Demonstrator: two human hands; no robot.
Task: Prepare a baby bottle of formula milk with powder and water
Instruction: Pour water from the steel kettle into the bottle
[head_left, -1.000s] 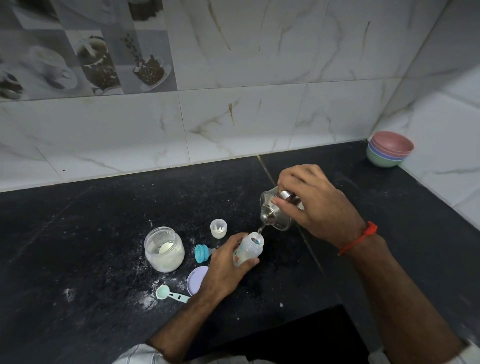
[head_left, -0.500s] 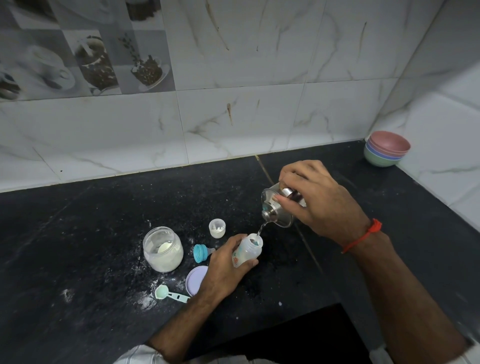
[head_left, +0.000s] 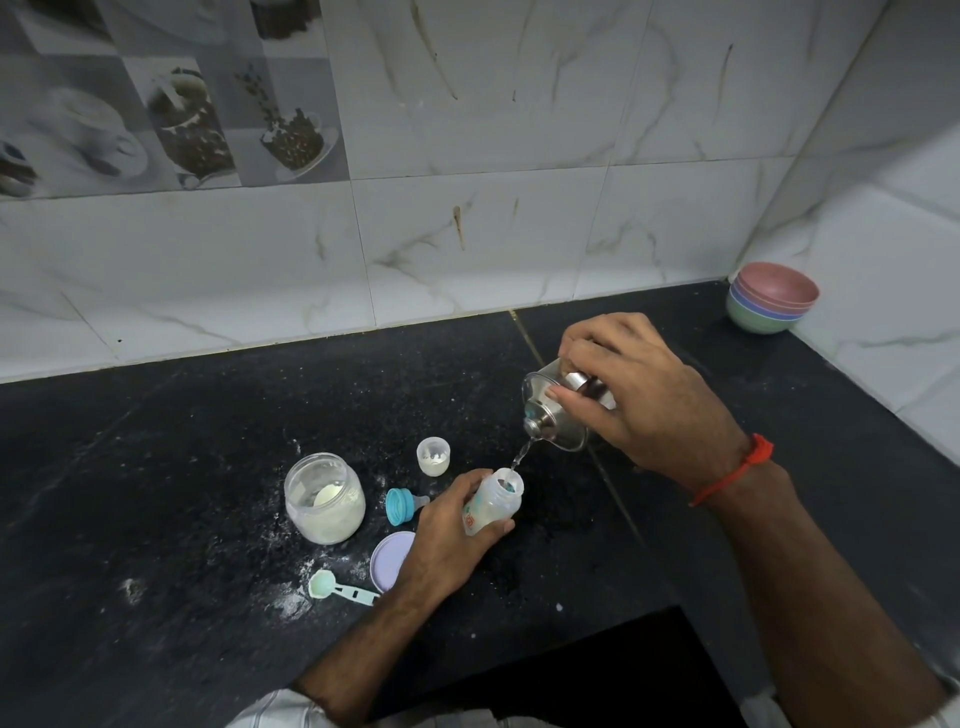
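My left hand (head_left: 444, 540) grips a small clear baby bottle (head_left: 496, 501), tilted with its open mouth up and to the right. Above it my right hand (head_left: 639, 400) holds a steel cup (head_left: 553, 415) tipped over, and a thin stream of water (head_left: 521, 457) runs from its rim into the bottle mouth. An open jar of white powder (head_left: 324, 499) stands to the left. The blue teat ring (head_left: 400, 505) lies beside my left hand. A pale green scoop (head_left: 332, 586) lies on spilled powder near the front.
A small clear cap (head_left: 432, 455) stands behind the bottle and a lilac lid (head_left: 389, 561) lies partly under my left wrist. Stacked pastel bowls (head_left: 771, 296) sit in the back right corner. Powder dusts the black counter (head_left: 182, 467), whose front edge steps back at lower right.
The pouring goes on. The steel cup and my right hand have shifted slightly up and back; the bottle stays in my left hand.
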